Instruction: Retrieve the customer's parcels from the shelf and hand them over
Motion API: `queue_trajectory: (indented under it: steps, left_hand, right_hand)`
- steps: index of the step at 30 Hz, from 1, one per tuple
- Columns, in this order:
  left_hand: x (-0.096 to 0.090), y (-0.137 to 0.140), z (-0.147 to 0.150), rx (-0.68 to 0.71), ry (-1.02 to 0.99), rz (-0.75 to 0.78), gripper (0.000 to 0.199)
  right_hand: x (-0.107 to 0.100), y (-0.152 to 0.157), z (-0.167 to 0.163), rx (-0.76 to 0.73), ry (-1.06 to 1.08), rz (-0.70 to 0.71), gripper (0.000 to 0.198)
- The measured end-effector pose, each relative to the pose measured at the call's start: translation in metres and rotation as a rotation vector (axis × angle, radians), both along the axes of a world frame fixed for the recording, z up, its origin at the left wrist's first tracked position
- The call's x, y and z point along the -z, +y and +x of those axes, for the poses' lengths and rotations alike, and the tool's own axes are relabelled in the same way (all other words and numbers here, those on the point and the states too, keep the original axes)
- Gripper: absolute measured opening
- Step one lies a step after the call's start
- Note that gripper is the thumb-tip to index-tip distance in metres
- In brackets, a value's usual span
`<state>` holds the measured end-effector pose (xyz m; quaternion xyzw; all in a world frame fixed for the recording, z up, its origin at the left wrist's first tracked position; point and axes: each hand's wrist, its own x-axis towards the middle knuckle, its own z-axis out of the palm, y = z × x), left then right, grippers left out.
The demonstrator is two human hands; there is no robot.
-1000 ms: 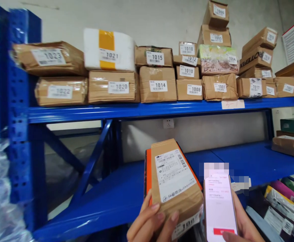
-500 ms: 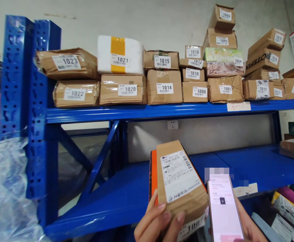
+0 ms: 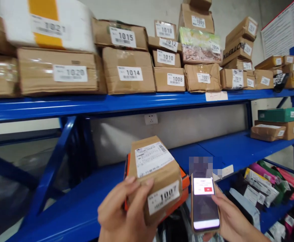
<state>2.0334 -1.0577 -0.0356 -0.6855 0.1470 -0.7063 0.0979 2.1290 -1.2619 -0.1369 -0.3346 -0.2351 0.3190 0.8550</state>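
My left hand (image 3: 126, 208) is closed on a brown cardboard box (image 3: 173, 171) with a shipping label on top and a "1007" sticker on its end. Beneath that box is an orange box (image 3: 184, 183), mostly covered, apparently gripped in the same stack. My right hand (image 3: 227, 211) is wrapped round a smartphone (image 3: 205, 208), upright beside the boxes. The phone's screen shows a white pop-up with a red button, and my thumb lies at its right edge. Part of the view above the phone is blurred out.
A blue shelf rack (image 3: 126, 99) spans the view, its upper level lined with numbered cartons such as 1014 (image 3: 129, 84). A green box (image 3: 275, 115) lies on cartons at the middle level's right end. Bagged parcels (image 3: 260, 188) fill the lower right. A wall socket (image 3: 151, 119) shows behind.
The view has turned right and come closer to the shelf. The box in my left hand has tilted so its 1007 sticker shows fully. A pop-up has appeared on the phone screen.
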Motion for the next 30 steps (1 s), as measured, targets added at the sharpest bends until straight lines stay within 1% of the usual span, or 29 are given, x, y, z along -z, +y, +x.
queue_trajectory:
  steps: [3,5,8,10,12,14,16,17,18,20,21,22,24,26,30]
  left_hand:
    - [-0.021,0.005,0.01,-0.106,0.145,0.052,0.048]
    - [-0.029,0.011,0.021,-0.117,0.18,0.079,0.055]
    - [-0.033,0.028,0.04,-0.106,0.169,0.091,0.058]
    - [-0.033,0.039,0.05,-0.106,0.193,0.082,0.059]
    - [-0.032,0.042,0.056,-0.111,0.211,0.092,0.06]
    - [-0.026,0.033,0.055,-0.161,0.176,0.077,0.061]
    - [-0.013,0.01,0.051,-0.196,0.072,0.068,0.062]
    - [-0.004,-0.004,0.048,-0.17,0.021,0.085,0.06]
    - [0.006,-0.018,0.045,-0.102,0.009,0.125,0.052]
    - [0.026,-0.043,0.042,0.076,0.12,0.203,0.025]
    - [0.034,-0.051,0.042,0.149,0.178,0.218,0.014]
    - [0.041,-0.057,0.043,0.204,0.219,0.219,0.012]
    - [0.05,-0.062,0.048,0.272,0.22,0.199,0.016]
    - [0.053,-0.061,0.053,0.304,0.2,0.192,0.019]
    - [0.052,-0.06,0.06,0.278,0.296,0.216,0.025]
  right_hand:
    - [-0.002,0.0,0.003,0.054,0.082,-0.041,0.121]
    - [-0.003,-0.002,0.004,0.125,0.117,-0.05,0.119]
    - [-0.003,-0.005,0.004,0.224,0.138,-0.061,0.113]
    - [-0.003,-0.01,0.003,0.253,0.122,-0.063,0.108]
    - [-0.002,-0.015,0.0,0.27,0.084,-0.061,0.106]
    - [0.0,-0.02,-0.003,0.289,0.046,-0.071,0.106]
    - [0.004,-0.024,-0.006,0.288,0.016,-0.093,0.108]
    - [0.007,-0.025,-0.008,0.279,0.002,-0.103,0.109]
    - [0.009,-0.026,-0.01,0.273,-0.011,-0.111,0.109]
    - [0.014,-0.027,-0.013,0.27,-0.029,-0.121,0.103]
    - [0.016,-0.027,-0.014,0.276,-0.034,-0.123,0.099]
    - [0.018,-0.027,-0.015,0.279,-0.038,-0.125,0.095]
    - [0.019,-0.027,-0.016,0.279,-0.04,-0.129,0.094]
    - [0.019,-0.027,-0.015,0.269,-0.04,-0.128,0.096]
    - [0.02,-0.026,-0.012,0.273,-0.044,-0.126,0.098]
